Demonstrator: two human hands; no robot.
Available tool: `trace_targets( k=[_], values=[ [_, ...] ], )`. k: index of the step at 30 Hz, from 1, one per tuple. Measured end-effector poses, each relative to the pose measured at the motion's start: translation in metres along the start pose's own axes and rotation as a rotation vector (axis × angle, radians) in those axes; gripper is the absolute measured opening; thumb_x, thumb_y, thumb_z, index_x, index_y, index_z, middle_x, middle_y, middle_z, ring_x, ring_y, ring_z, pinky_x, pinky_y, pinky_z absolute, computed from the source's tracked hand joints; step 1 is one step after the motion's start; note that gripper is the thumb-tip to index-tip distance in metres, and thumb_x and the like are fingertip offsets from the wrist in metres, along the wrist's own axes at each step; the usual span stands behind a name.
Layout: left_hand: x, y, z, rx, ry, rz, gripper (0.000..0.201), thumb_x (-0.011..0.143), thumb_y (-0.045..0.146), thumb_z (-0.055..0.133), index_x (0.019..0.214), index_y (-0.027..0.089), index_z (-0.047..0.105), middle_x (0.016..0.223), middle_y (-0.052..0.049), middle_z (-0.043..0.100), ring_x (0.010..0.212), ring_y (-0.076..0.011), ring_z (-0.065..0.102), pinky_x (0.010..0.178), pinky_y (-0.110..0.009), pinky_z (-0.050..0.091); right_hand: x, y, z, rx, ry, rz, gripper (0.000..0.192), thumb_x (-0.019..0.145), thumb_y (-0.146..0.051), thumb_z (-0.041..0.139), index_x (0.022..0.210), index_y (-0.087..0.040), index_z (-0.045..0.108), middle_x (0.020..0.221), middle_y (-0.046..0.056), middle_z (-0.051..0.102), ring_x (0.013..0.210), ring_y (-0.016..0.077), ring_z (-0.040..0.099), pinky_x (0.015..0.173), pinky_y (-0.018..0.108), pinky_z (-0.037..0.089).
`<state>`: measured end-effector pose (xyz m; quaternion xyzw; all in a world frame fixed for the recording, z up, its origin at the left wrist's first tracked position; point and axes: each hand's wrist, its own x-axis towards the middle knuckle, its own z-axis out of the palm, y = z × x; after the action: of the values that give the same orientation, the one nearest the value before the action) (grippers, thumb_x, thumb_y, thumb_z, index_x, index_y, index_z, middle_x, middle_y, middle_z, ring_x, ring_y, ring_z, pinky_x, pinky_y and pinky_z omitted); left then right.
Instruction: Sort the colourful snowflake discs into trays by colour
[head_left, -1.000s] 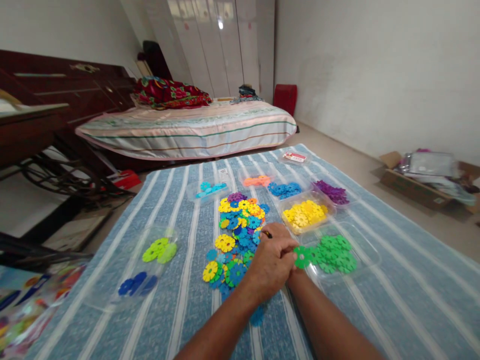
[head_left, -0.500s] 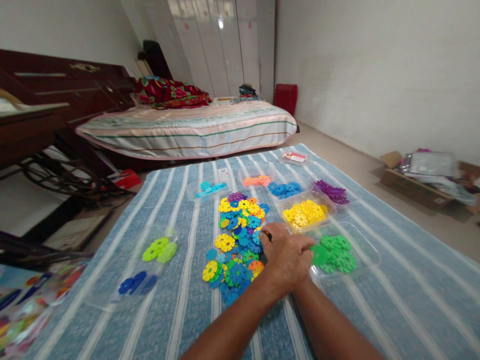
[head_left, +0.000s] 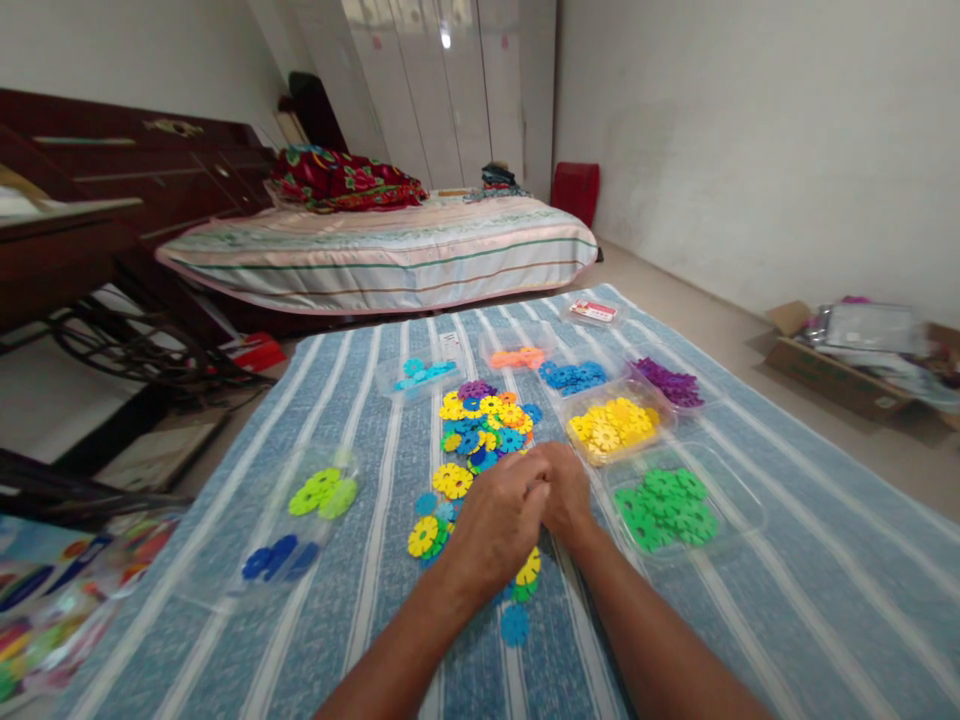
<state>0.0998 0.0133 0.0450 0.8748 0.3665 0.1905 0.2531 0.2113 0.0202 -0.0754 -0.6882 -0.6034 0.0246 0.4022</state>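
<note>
Both hands are over the near right part of a mixed pile of flower-shaped plastic discs (head_left: 454, 481). My left hand (head_left: 501, 512) is closed, fingers curled; whatever it holds is hidden. Touching it on the right is my right hand (head_left: 564, 488), also closed, its fingertips out of sight behind the left hand. A blue disc (head_left: 515, 625) lies at the near end of the pile, with a yellow disc (head_left: 529, 567) just beyond it. To the right, green discs (head_left: 666, 510) fill a clear plastic tray, and yellow discs (head_left: 615, 425) sit in another.
Beyond the pile, trays hold light blue (head_left: 424, 374), orange (head_left: 517, 357), blue (head_left: 573, 377) and purple discs (head_left: 667, 382). On the left, a clear tray has lime discs (head_left: 322, 494) and dark blue discs (head_left: 279, 560). A striped cloth (head_left: 817, 600) covers the table. A cardboard box (head_left: 840, 380) stands right.
My left hand has moved left from beside the green tray onto the pile. My right hand has shifted slightly right. Some discs at the pile's near end now lie further right.
</note>
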Motion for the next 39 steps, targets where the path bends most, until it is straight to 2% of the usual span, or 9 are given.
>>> trace_targets(
  k=[5, 8, 11, 15, 19, 23, 30, 35, 39],
  values=[
    [-0.032, -0.043, -0.032, 0.128, 0.036, -0.177, 0.022, 0.081, 0.025, 0.043, 0.086, 0.018, 0.063, 0.084, -0.004, 0.064, 0.077, -0.0159, 0.057, 0.073, -0.026, 0.042, 0.001, 0.002, -0.002, 0.090, 0.007, 0.045, 0.015, 0.078, -0.023, 0.048, 0.073, -0.019, 0.063, 0.076, 0.002, 0.062, 0.078, 0.0155, 0.052, 0.074, 0.027, 0.036],
    [-0.049, -0.062, -0.045, 0.184, 0.003, -0.272, 0.023, 0.080, 0.024, 0.043, 0.087, 0.017, 0.063, 0.084, -0.004, 0.064, 0.074, -0.0154, 0.057, 0.071, -0.026, 0.042, 0.000, 0.003, -0.003, 0.112, -0.017, 0.056, 0.017, 0.078, -0.024, 0.048, 0.073, -0.019, 0.063, 0.076, 0.003, 0.062, 0.078, 0.0160, 0.051, 0.074, 0.028, 0.035],
    [-0.062, -0.072, -0.049, 0.235, -0.065, -0.330, 0.021, 0.079, 0.022, 0.044, 0.085, 0.017, 0.063, 0.084, -0.004, 0.063, 0.076, -0.0163, 0.057, 0.070, -0.026, 0.041, -0.002, 0.004, -0.004, 0.121, -0.031, 0.056, 0.017, 0.078, -0.025, 0.047, 0.072, -0.019, 0.062, 0.076, 0.003, 0.061, 0.078, 0.0163, 0.051, 0.074, 0.028, 0.036],
    [-0.071, -0.074, -0.046, 0.284, -0.178, -0.350, 0.019, 0.075, 0.018, 0.047, 0.086, 0.018, 0.062, 0.086, -0.004, 0.060, 0.081, -0.0176, 0.056, 0.071, -0.026, 0.040, -0.003, 0.005, -0.005, 0.119, -0.034, 0.050, 0.018, 0.078, -0.027, 0.047, 0.073, -0.019, 0.062, 0.076, 0.003, 0.062, 0.078, 0.0166, 0.052, 0.074, 0.028, 0.036],
    [-0.073, -0.071, -0.043, 0.326, -0.234, -0.342, 0.023, 0.071, 0.012, 0.050, 0.090, 0.020, 0.059, 0.092, -0.004, 0.058, 0.088, -0.0183, 0.054, 0.076, -0.026, 0.039, -0.004, 0.005, -0.006, 0.110, -0.033, 0.051, 0.019, 0.078, -0.028, 0.046, 0.073, -0.020, 0.062, 0.075, 0.003, 0.061, 0.076, 0.0165, 0.051, 0.073, 0.028, 0.036],
    [-0.073, -0.073, -0.045, 0.354, -0.276, -0.347, 0.018, 0.069, 0.010, 0.051, 0.082, 0.021, 0.057, 0.087, -0.002, 0.056, 0.085, -0.0180, 0.053, 0.073, -0.025, 0.038, -0.004, 0.006, -0.006, 0.111, -0.031, 0.047, 0.019, 0.078, -0.029, 0.046, 0.072, -0.020, 0.062, 0.075, 0.003, 0.061, 0.076, 0.0167, 0.051, 0.073, 0.028, 0.036],
    [-0.074, -0.081, -0.048, 0.291, -0.268, -0.322, 0.012, 0.070, 0.015, 0.052, 0.078, 0.020, 0.059, 0.081, -0.002, 0.056, 0.078, -0.0172, 0.054, 0.068, -0.024, 0.036, -0.004, 0.005, -0.006, 0.097, -0.039, 0.062, 0.019, 0.078, -0.029, 0.047, 0.073, -0.019, 0.062, 0.076, 0.003, 0.062, 0.078, 0.0170, 0.052, 0.072, 0.028, 0.035],
    [-0.074, -0.084, -0.054, 0.219, -0.266, -0.317, 0.017, 0.073, 0.016, 0.047, 0.081, 0.019, 0.062, 0.082, -0.002, 0.061, 0.077, -0.0162, 0.055, 0.068, -0.023, 0.036, -0.003, 0.005, -0.005, 0.098, -0.023, 0.044, 0.019, 0.077, -0.028, 0.047, 0.070, -0.020, 0.062, 0.072, 0.002, 0.061, 0.074, 0.0160, 0.051, 0.071, 0.027, 0.035],
    [-0.073, -0.086, -0.060, 0.199, -0.220, -0.382, 0.020, 0.078, 0.023, 0.043, 0.077, 0.019, 0.062, 0.076, -0.002, 0.063, 0.075, -0.0164, 0.056, 0.064, -0.022, 0.035, -0.002, 0.005, -0.004, 0.101, -0.025, 0.040, 0.018, 0.078, -0.027, 0.047, 0.071, -0.020, 0.062, 0.072, 0.002, 0.061, 0.075, 0.0160, 0.051, 0.071, 0.027, 0.035]
  ],
)
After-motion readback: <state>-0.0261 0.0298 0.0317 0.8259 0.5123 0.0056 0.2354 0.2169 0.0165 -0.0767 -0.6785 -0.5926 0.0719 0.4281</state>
